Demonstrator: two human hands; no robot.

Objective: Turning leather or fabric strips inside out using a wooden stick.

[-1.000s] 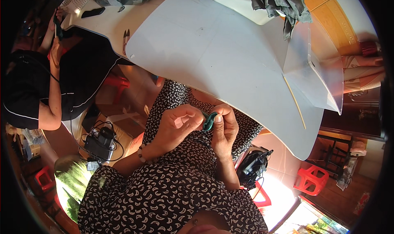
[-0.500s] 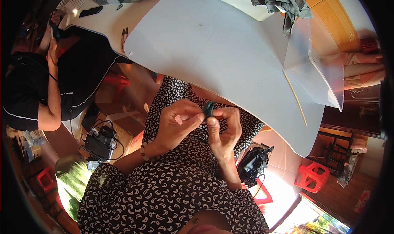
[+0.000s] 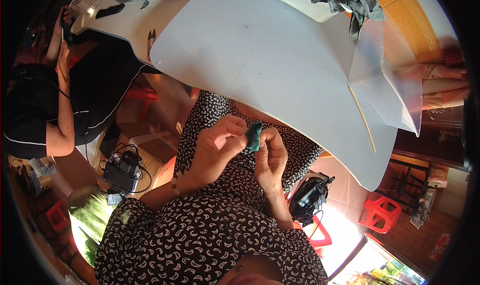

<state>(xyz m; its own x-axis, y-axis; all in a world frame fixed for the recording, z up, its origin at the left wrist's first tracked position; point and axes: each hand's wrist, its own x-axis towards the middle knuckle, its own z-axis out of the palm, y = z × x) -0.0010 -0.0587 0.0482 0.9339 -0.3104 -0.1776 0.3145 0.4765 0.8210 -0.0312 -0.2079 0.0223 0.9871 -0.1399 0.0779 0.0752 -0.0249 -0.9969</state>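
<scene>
Over my lap in the patterned black-and-white clothing, a small dark green piece of soft material (image 3: 254,135) is held upright between my two hands. My left hand (image 3: 215,152) pinches it from the left with thumb and index finger, the other fingers curled. My right hand (image 3: 270,162) grips it from the right, thumb and fingertips at its edge. Just beyond them is the near edge of a pale grey tabletop (image 3: 260,55), with a thin yellow stick (image 3: 361,116) lying toward its right.
A co-worker in black (image 3: 27,115) works at left. Clear plastic panels (image 3: 395,95), a white container (image 3: 285,0) with grey cloth (image 3: 350,2), dark pens (image 3: 150,45) and a black phone (image 3: 110,10) are on the tables. Chargers (image 3: 122,172), a black bag (image 3: 305,200) and red stools (image 3: 380,212) are below.
The green piece has been raised slightly and turned between my fingertips, showing more of its broad face now. My hands stay close together, with small shifts of the fingers.
</scene>
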